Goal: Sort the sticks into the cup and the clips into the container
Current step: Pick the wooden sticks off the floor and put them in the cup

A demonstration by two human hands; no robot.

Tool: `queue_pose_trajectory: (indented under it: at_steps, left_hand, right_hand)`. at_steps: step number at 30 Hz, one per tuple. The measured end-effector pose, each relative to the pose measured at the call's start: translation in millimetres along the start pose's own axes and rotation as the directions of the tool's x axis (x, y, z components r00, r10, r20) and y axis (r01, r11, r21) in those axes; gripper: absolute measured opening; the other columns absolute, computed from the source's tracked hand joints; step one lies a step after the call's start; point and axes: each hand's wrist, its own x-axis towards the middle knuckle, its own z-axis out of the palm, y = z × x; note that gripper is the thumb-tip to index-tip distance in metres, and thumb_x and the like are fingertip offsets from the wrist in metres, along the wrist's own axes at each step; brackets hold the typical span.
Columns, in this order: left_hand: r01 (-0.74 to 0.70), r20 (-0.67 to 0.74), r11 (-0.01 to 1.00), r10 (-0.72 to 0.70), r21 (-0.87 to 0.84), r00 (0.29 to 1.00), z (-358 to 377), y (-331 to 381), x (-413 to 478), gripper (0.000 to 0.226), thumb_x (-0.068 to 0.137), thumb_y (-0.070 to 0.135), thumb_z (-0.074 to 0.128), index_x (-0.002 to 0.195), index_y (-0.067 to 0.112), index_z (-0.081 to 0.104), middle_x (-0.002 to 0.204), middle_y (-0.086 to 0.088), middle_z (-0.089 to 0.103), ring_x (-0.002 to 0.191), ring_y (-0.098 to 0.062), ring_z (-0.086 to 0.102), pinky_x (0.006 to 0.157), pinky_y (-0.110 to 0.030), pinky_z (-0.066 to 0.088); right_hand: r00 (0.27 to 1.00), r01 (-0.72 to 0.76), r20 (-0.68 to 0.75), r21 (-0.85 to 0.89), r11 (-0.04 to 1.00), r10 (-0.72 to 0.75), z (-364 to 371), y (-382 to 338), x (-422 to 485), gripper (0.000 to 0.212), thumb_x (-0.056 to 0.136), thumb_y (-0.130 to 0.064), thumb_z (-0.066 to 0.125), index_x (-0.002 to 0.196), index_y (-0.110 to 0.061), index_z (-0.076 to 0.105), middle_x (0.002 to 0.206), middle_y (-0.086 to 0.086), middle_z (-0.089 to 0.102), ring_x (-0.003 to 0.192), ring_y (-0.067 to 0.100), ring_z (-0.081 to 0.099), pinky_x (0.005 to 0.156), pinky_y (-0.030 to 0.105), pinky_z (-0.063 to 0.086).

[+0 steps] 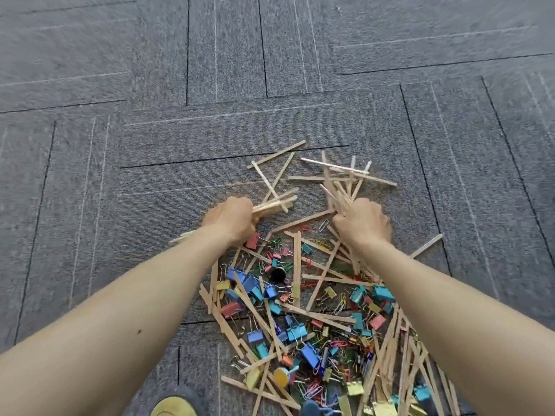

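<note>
Sticks (276,154): light, stiff (probably slippery), best gripped mid-length, I judge; left hand (232,219), 11 o'clock, right hand (363,222), 1 o'clock, each clutching some.

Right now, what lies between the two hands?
Head view: between left hand and right hand lie a wooden stick, a red paper clip and a silver paper clip.

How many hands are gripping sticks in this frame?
2. The left hand grips a bundle of sticks left of centre. The right hand grips another bundle to its right. Both are at the far edge of the pile.
</note>
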Motion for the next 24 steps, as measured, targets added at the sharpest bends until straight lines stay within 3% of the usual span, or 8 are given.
queue_pose_trajectory:
  at_steps: [2, 5, 9, 13, 15, 19, 21, 24]
  left_hand:
    - [-0.047, 0.061, 0.999, 0.045, 0.025, 0.997, 1, -1, -5, 0.01, 0.097, 0.016, 0.047, 0.091, 0.014, 0.054, 0.081, -0.003, 0.06, 0.065, -0.016, 0.057, 0.066, -0.034, 0.058]
    - [-0.099, 0.117, 0.995, 0.098, 0.005, 0.988, -1, -3, -13, 0.012, 0.097, 0.02, 0.048, 0.086, 0.015, 0.051, 0.084, -0.004, 0.059, 0.071, -0.019, 0.059, 0.069, -0.035, 0.056]
    - [-0.135, 0.162, 0.986, 0.15, -0.103, 0.975, -5, -10, -21, 0.016, 0.098, 0.029, 0.05, 0.085, 0.019, 0.051, 0.088, -0.003, 0.06, 0.076, -0.018, 0.06, 0.074, -0.036, 0.055]
    - [-0.135, 0.172, 0.944, 0.193, -0.302, 0.966, -11, -11, -33, 0.022, 0.1, 0.022, 0.047, 0.079, 0.019, 0.052, 0.084, -0.002, 0.059, 0.068, -0.014, 0.054, 0.063, -0.026, 0.048]
    - [-0.094, 0.182, 0.901, 0.186, -0.423, 0.966, -12, -10, -40, 0.022, 0.1, 0.019, 0.046, 0.08, 0.016, 0.054, 0.08, -0.001, 0.058, 0.064, -0.013, 0.053, 0.059, -0.024, 0.045]
    - [0.038, 0.266, 0.773, 0.172, -0.634, 0.949, -8, -6, -54, 0.014, 0.1, 0.013, 0.045, 0.096, 0.004, 0.054, 0.078, -0.006, 0.063, 0.06, -0.013, 0.059, 0.058, -0.024, 0.052]
    - [0.118, 0.334, 0.675, 0.199, -0.728, 0.921, -6, -6, -60, 0.009, 0.1, 0.01, 0.044, 0.104, 0.004, 0.05, 0.078, -0.006, 0.061, 0.058, -0.013, 0.057, 0.057, -0.025, 0.052]
    - [0.161, 0.376, 0.631, 0.223, -0.759, 0.9, -2, -4, -72, 0.004, 0.1, 0.013, 0.048, 0.099, 0.009, 0.048, 0.069, 0.001, 0.054, 0.053, -0.009, 0.046, 0.051, -0.024, 0.045]
  right_hand:
    - [0.998, 0.061, 0.019, -0.107, 0.992, -0.059, 1, 1, -7, 0.022, 0.093, -0.03, 0.062, 0.096, -0.008, 0.059, 0.086, 0.008, 0.063, 0.075, 0.027, 0.06, 0.063, 0.034, 0.047]
    - [0.99, 0.141, 0.051, -0.202, 0.969, -0.133, -1, 2, -12, 0.029, 0.094, -0.033, 0.063, 0.103, -0.006, 0.057, 0.091, 0.01, 0.065, 0.081, 0.029, 0.061, 0.066, 0.035, 0.046]
    - [0.975, 0.206, 0.12, -0.167, 0.964, -0.188, -7, 3, -17, 0.028, 0.098, -0.033, 0.056, 0.099, -0.004, 0.053, 0.089, 0.011, 0.062, 0.081, 0.03, 0.057, 0.068, 0.035, 0.044]
    - [0.958, 0.237, 0.19, -0.091, 0.967, -0.217, -10, 12, -18, 0.031, 0.098, -0.031, 0.048, 0.084, -0.005, 0.056, 0.089, 0.01, 0.066, 0.075, 0.029, 0.062, 0.074, 0.042, 0.056]
    - [0.958, 0.217, 0.203, -0.044, 0.975, -0.204, -14, 17, -18, 0.031, 0.097, -0.028, 0.044, 0.078, -0.007, 0.057, 0.082, 0.01, 0.066, 0.067, 0.026, 0.059, 0.071, 0.041, 0.056]
    - [0.948, 0.196, 0.255, 0.011, 0.981, -0.192, -21, 24, -22, 0.034, 0.096, -0.021, 0.04, 0.064, -0.01, 0.048, 0.075, 0.008, 0.061, 0.055, 0.019, 0.047, 0.056, 0.03, 0.041]
    - [0.934, 0.165, 0.311, 0.065, 0.984, -0.177, -24, 29, -24, 0.032, 0.093, -0.019, 0.041, 0.064, -0.01, 0.047, 0.073, 0.008, 0.061, 0.055, 0.02, 0.051, 0.057, 0.032, 0.044]
    - [0.907, 0.068, 0.393, 0.223, 0.972, -0.154, -30, 35, -29, 0.027, 0.094, -0.017, 0.043, 0.07, -0.008, 0.048, 0.065, 0.005, 0.053, 0.05, 0.019, 0.053, 0.053, 0.032, 0.046]
